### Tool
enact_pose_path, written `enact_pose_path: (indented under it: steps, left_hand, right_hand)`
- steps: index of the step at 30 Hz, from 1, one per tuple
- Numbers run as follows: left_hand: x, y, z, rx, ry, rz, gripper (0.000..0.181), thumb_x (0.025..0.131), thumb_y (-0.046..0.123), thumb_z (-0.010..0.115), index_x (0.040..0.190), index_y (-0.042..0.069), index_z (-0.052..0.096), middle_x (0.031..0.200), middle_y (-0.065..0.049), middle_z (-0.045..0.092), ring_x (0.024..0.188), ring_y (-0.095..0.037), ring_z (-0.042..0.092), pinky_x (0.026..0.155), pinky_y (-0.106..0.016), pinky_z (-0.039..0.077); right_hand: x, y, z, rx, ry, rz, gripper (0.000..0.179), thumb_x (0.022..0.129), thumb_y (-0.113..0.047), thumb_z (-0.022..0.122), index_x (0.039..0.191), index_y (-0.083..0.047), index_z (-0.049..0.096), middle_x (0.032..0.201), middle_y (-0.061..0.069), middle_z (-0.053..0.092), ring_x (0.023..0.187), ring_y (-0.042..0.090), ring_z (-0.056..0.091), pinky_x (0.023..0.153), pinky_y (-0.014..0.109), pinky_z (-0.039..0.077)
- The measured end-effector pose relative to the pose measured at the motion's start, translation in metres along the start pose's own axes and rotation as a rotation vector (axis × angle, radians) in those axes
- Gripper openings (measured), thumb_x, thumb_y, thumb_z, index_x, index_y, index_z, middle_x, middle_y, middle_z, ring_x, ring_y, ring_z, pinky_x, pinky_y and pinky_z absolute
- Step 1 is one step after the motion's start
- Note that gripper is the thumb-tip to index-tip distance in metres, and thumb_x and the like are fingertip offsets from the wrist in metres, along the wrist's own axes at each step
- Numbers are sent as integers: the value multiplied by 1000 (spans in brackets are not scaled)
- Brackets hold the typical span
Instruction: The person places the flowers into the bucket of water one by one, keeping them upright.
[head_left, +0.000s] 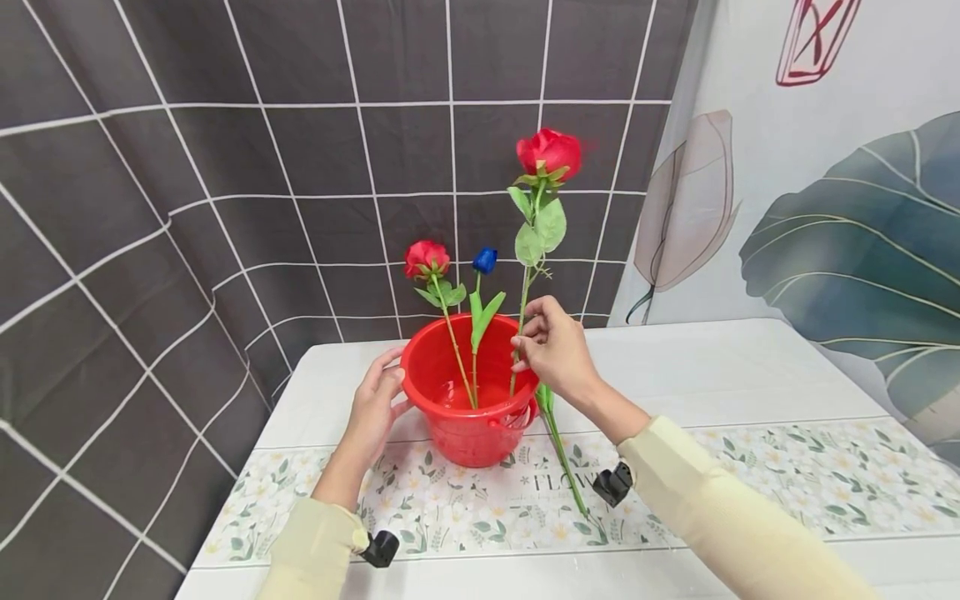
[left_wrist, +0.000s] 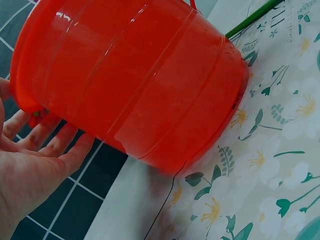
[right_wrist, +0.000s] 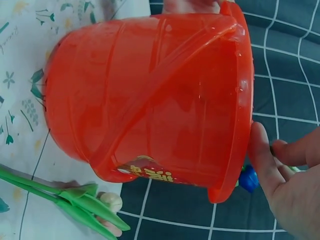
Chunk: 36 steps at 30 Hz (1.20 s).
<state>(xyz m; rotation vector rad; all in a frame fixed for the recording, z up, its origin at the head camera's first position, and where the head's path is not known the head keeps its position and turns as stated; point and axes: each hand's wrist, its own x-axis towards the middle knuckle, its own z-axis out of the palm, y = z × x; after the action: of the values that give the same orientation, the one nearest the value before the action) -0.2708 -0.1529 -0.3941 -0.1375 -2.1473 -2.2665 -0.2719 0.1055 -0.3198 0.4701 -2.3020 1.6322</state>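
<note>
A red plastic bucket (head_left: 480, 433) stands on the table. My left hand (head_left: 372, 408) holds its left side, thumb at the rim and fingers along the outer wall, also seen around the bucket (left_wrist: 135, 80) in the left wrist view. My right hand (head_left: 558, 346) pinches the stem of a tall red artificial rose (head_left: 551, 156) over the bucket's right rim. The stem's lower end is inside the bucket. A shorter red rose (head_left: 427, 260) and a blue tulip (head_left: 485, 260) lean inside it. Drops of water dot the rim in the right wrist view.
Pale tulips (right_wrist: 111, 201) with green stems lie on the table right of the bucket. A floral runner (head_left: 720, 475) crosses the white table (head_left: 675, 358). Behind hangs a dark cloth (head_left: 300, 75) with white grid lines; a leaf-patterned curtain (head_left: 825, 242) hangs at right.
</note>
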Motion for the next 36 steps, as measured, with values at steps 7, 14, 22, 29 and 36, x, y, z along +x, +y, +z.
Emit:
enact_pose_path:
  steps: [7, 14, 22, 29, 36]
  left_hand:
    - [-1, 0, 0, 17, -4, -2, 41, 99, 20, 43, 141, 22, 42, 135, -8, 51, 124, -27, 50, 94, -43, 49]
    - [-1, 0, -1, 11, -19, 10, 41, 100, 20, 42, 141, 21, 42, 137, -8, 50, 124, -27, 50, 95, -43, 49]
    - [0, -1, -1, 12, -18, -4, 41, 100, 20, 42, 141, 21, 41, 136, -9, 50, 125, -28, 50, 95, -43, 49]
    - [1, -1, 0, 12, -7, -5, 41, 100, 19, 41, 141, 23, 42, 135, -9, 51, 124, -27, 50, 94, -42, 50]
    - [0, -1, 1, -7, -3, -2, 42, 99, 17, 40, 141, 23, 42, 134, -10, 52, 123, -26, 51, 92, -38, 52]
  right_hand:
    - [2, 0, 6, -35, -93, -18, 26, 84, 13, 61, 106, 4, 49, 83, 18, 64, 66, 27, 68, 56, 35, 58]
    - [3, -4, 8, -92, -174, 58, 12, 84, 12, 61, 91, 3, 61, 80, 19, 64, 58, 22, 65, 55, 37, 57]
    - [-1, -3, 1, -200, -110, 43, 4, 85, 4, 65, 87, 1, 63, 73, 13, 63, 51, 18, 61, 51, 29, 55]
    - [-5, 3, -13, -279, 50, 16, 3, 88, -1, 61, 90, 2, 62, 76, 12, 62, 56, 18, 59, 53, 27, 55]
    - [-8, 12, -25, -379, 119, 41, 7, 88, -2, 60, 93, 1, 60, 78, 13, 63, 57, 18, 63, 57, 30, 55]
